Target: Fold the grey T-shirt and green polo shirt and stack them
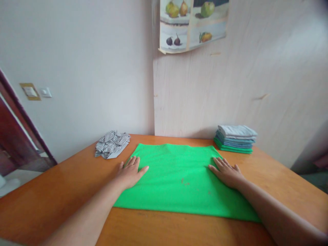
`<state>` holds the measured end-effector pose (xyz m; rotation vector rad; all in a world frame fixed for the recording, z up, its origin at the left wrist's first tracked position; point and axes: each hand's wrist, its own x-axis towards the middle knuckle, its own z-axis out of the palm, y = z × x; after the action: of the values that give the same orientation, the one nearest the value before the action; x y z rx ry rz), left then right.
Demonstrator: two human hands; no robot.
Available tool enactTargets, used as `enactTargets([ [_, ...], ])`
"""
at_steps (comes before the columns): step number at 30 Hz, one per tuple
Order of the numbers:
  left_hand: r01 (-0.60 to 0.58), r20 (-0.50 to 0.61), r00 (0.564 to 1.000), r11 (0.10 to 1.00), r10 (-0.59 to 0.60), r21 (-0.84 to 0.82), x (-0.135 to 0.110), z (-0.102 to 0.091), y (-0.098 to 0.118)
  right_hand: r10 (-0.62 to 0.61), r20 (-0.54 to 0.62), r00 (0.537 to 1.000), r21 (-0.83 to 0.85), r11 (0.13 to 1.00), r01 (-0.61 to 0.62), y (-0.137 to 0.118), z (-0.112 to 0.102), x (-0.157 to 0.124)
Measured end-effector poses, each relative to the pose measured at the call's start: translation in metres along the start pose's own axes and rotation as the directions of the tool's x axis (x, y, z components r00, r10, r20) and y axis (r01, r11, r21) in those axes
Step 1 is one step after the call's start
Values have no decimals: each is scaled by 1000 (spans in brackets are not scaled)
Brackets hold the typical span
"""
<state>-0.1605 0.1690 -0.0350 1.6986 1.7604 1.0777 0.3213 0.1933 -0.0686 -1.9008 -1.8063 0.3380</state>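
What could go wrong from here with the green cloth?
Faint creases run across the green cloth between the left hand and the right hand; uneven pressure might deepen them. Its far right corner lies close to the folded stack, so sliding the cloth that way could nudge those pieces out of line.
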Motion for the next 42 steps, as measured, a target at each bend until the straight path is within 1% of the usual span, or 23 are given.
enactTargets([
  [2, -14, 1, 1000, 998, 14, 57, -3, -3, 0, -3, -4, 1000, -42, 999, 2, 1, 0, -2],
  [4, -33, 52, 998, 977, 23, 212, -3, -6, 3, 0, 29, 1000, -130, 992, 3, -3, -3, -3],
  [5, -49, 97, 995, 942, 18, 332, -2, -6, 6, 7, 51, 999, -188, 982, 2, -7, -5, -3],
  [7, -94, 181, 983, 816, -14, 570, -3, -7, 14, 27, 98, 995, -303, 953, 4, -17, -12, -7],
  [9, -143, 222, 975, 702, -22, 698, -9, -9, 26, 36, 124, 992, -372, 928, 13, -28, -20, -16],
  [11, -186, 237, 971, 660, 13, 728, -20, -11, 37, 9, 130, 991, -398, 917, 44, -34, -28, -29],
  [14, -236, 260, 964, 649, 60, 723, -42, -15, 44, -80, 114, 990, -414, 902, 120, -35, -33, -57],
  [16, -255, 275, 959, 645, 72, 720, -55, -16, 39, -134, 113, 985, -424, 890, 169, -30, -30, -76],
  [18, -273, 296, 952, 642, 75, 716, -64, -16, 28, -151, 118, 982, -421, 888, 187, -25, -26, -91],
  [20, -280, 308, 949, 643, 73, 713, -67, -15, 18, -144, 122, 982, -384, 905, 181, -22, -23, -98],
  [22, -284, 312, 947, 643, 74, 711, -67, -16, 12, -138, 110, 984, -297, 941, 165, -21, -27, -98],
  [24, -287, 317, 946, 644, 73, 709, -64, -17, 12, -137, 53, 989, -166, 975, 144, -21, -39, -96],
  [27, -282, 316, 946, 651, 67, 705, -61, -19, 18, -119, -82, 989, 20, 992, 121, -16, -67, -98],
  [28, -284, 308, 948, 652, 81, 703, -61, -19, 22, -118, -103, 988, 49, 991, 123, -13, -76, -102],
  [30, -323, 304, 941, 655, 147, 683, -61, -15, 32, -126, -117, 985, 47, 990, 132, -7, -93, -113],
  [32, -416, 339, 907, 661, 250, 625, -64, -7, 46, -139, -114, 984, 6, 990, 140, -2, -104, -129],
  [35, -561, 438, 818, 687, 373, 462, -72, 15, 76, -183, -58, 981, -27, 983, 181, 3, -108, -157],
  [37, -613, 500, 763, 704, 409, 358, -81, 32, 98, -222, 7, 975, -62, 973, 222, 2, -108, -173],
  [39, -667, 552, 695, 699, 460, 258, -91, 52, 120, -260, 57, 964, -135, 955, 265, 1, -107, -185],
  [42, -720, 618, 612, 671, 493, 178, -106, 84, 149, -290, 72, 954, -243, 923, 299, -1, -106, -192],
])
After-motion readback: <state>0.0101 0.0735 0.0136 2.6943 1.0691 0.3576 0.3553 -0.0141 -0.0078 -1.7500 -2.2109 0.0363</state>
